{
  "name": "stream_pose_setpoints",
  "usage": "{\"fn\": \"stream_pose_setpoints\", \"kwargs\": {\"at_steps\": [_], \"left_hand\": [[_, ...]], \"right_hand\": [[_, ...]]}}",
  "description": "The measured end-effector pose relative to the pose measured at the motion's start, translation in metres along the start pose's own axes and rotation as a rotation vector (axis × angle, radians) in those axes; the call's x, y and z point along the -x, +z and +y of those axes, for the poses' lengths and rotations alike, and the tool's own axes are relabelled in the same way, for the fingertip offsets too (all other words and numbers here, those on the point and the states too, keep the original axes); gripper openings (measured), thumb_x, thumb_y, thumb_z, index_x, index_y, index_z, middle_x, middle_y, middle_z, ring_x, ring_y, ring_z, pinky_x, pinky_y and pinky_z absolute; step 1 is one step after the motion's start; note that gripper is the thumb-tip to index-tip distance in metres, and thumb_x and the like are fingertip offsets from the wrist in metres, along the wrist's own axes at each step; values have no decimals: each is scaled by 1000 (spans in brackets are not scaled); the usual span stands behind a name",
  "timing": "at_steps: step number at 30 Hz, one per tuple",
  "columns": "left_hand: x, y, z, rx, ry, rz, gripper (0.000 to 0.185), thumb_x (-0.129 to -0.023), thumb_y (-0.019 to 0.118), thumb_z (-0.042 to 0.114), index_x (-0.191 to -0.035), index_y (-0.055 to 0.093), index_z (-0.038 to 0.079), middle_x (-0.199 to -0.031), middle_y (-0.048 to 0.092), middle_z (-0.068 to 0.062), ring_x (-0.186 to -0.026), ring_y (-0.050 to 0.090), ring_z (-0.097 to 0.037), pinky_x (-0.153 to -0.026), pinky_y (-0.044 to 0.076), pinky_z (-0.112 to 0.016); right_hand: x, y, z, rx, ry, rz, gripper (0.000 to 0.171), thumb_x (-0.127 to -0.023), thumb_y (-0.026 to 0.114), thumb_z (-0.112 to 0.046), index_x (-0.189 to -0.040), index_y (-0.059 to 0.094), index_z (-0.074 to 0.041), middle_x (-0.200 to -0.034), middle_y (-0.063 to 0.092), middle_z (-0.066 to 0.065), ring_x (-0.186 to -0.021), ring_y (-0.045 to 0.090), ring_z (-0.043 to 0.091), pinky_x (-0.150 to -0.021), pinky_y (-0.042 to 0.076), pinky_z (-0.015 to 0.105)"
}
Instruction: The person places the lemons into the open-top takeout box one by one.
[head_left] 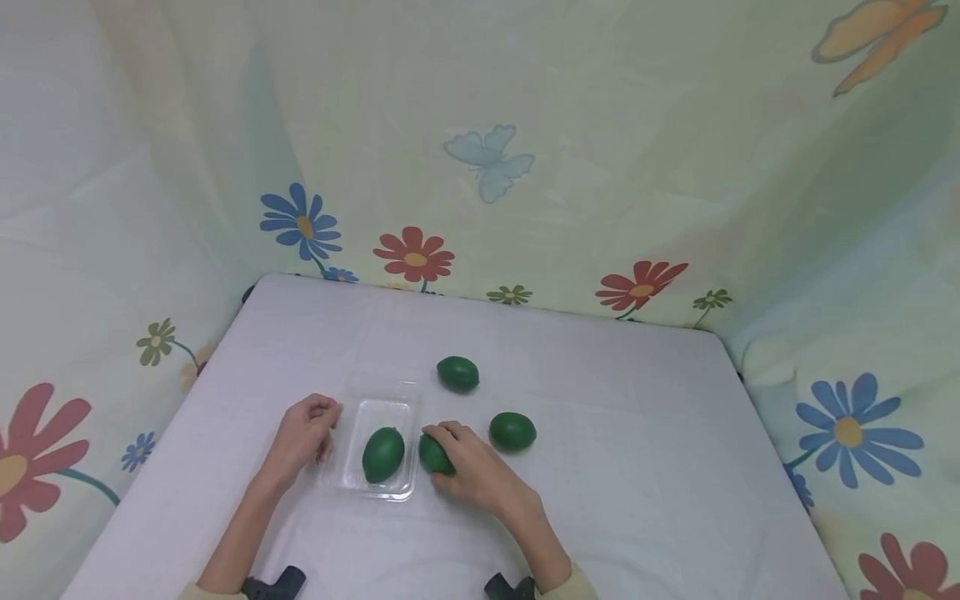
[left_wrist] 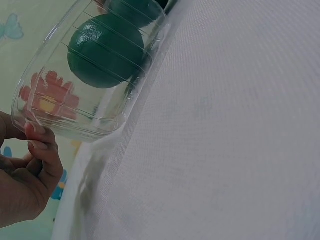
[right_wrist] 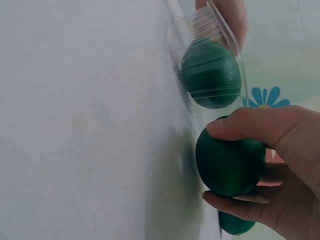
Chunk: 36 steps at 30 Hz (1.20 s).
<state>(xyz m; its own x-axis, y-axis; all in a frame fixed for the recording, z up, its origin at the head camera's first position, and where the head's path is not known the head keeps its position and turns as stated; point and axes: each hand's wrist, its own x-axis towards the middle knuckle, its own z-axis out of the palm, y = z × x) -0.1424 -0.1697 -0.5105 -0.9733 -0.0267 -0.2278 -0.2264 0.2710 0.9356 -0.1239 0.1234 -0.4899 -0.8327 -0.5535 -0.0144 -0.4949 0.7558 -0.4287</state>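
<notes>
A clear plastic container (head_left: 348, 479) lies on the table with one green lime (head_left: 383, 455) in it. At its left side, my left hand (head_left: 303, 433) pinches the rim between thumb and fingers, as the left wrist view shows. My right hand (head_left: 476, 471) grips a second lime (right_wrist: 230, 165), thumb on one side and fingers on the other, just right of the container. Through the clear wall in the left wrist view, the lime inside (left_wrist: 106, 51) shows plainly.
Two more limes are on the white-covered table (head_left: 637, 467): one lime (head_left: 457, 374) behind the container, another lime (head_left: 513, 432) right of my right hand. A flower-printed curtain (head_left: 570, 217) stands round the table's back and sides.
</notes>
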Motion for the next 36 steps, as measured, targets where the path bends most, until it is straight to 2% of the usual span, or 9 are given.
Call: {"fn": "stream_pose_setpoints", "kwargs": {"at_steps": [8,21,28,36], "left_hand": [[0,-1,0,-12,-7,-2,36,-107,53,23,-128,54,-6,-101,62,-19,-49,50,-11,-46,45,-25],[1,-1,0,4,7,-4,39,-107,55,25,-128,53,-7,-102,62,-20,-49,51,-11,-46,45,-25],[2,-1,0,9,13,-11,40,-107,55,26,-130,53,-7,-101,62,-18,-49,50,-12,-46,45,-26],[2,-2,1,7,14,-17,40,-107,54,26,-130,52,-7,-102,62,-18,-49,50,-12,-46,45,-26]], "right_hand": [[13,-14,-3,-4,26,18,64,-89,80,-16,-147,52,-17,-143,57,7,-127,59,22,-105,53,39],[20,-47,-13,54,-101,138,66,-86,84,-13,-144,54,-16,-141,57,8,-123,63,21,-99,56,35],[8,-52,-18,37,-122,150,65,-86,83,-14,-145,54,-16,-142,57,9,-124,62,23,-99,57,36],[-24,-54,-20,37,-145,107,63,-89,82,-18,-145,54,-16,-141,57,12,-117,65,25,-93,60,37]]}}
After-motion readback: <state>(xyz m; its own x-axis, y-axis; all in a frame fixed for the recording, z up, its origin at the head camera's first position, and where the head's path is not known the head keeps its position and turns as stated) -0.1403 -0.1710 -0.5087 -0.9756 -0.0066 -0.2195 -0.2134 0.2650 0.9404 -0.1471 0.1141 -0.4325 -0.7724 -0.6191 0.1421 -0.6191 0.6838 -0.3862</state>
